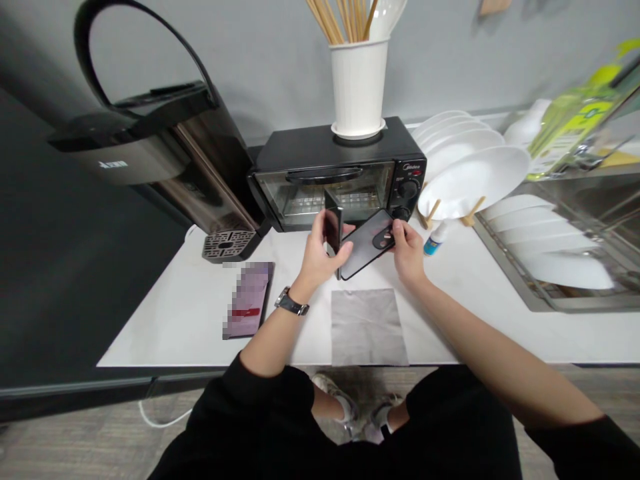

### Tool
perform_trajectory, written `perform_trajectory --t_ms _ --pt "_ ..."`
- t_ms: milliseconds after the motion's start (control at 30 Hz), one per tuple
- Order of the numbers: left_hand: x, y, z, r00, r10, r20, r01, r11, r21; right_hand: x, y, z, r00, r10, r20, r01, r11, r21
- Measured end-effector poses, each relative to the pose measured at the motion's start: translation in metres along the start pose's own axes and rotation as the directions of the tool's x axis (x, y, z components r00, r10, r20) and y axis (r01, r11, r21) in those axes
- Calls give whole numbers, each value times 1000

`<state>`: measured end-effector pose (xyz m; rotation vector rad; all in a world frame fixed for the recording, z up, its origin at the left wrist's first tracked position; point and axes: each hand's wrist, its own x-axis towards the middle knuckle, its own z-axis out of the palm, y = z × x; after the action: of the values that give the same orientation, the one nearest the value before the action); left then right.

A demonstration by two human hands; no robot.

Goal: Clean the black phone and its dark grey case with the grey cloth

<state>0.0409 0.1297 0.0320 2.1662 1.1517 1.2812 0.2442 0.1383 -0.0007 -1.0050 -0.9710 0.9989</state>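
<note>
My left hand [324,253] grips a dark smartphone [333,230] that stands nearly edge-on to me. Close beside it, my right hand [407,248] pinches the upper right end of a translucent grey phone case [369,244] with a dark edge and a camera cutout. The case's lower left end reaches the phone near my left thumb; whether they touch I cannot tell. Below both hands a grey cloth [369,328] lies flat on the white counter [165,320]. Another phone [250,300], its screen lit, lies left of my left wrist. A small bottle [436,239] with a blue label stands right of my right hand.
A black toaster oven [325,150] stands behind my hands, with a white cup [359,83] of chopsticks on top. At the left is a tall drink dispenser [200,180]. White plates [475,170] stand in a rack beside the sink [520,293] at the right.
</note>
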Motion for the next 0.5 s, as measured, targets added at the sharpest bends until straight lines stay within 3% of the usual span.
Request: perform_trajectory --t_ms 100,200,333,433,500 --pt "3 -6 -7 993 -81 -88 45 936 -348 3 -3 -3 996 -6 -89 10 999 38" --pt "6 -10 -15 994 -113 -3 103 920 -377 2 -9 -3 996 43 -84 -33 993 116" --pt "7 -13 -17 978 -93 185 105 993 -57 -6 -19 -3 996 79 30 -82 989 124" --pt "3 -15 -8 942 -146 302 67 964 257 -9 -21 -3 993 80 89 -90 988 123" --pt "0 -18 -1 911 -138 388 -12 933 359 -9 -20 -4 992 72 100 -84 988 126"
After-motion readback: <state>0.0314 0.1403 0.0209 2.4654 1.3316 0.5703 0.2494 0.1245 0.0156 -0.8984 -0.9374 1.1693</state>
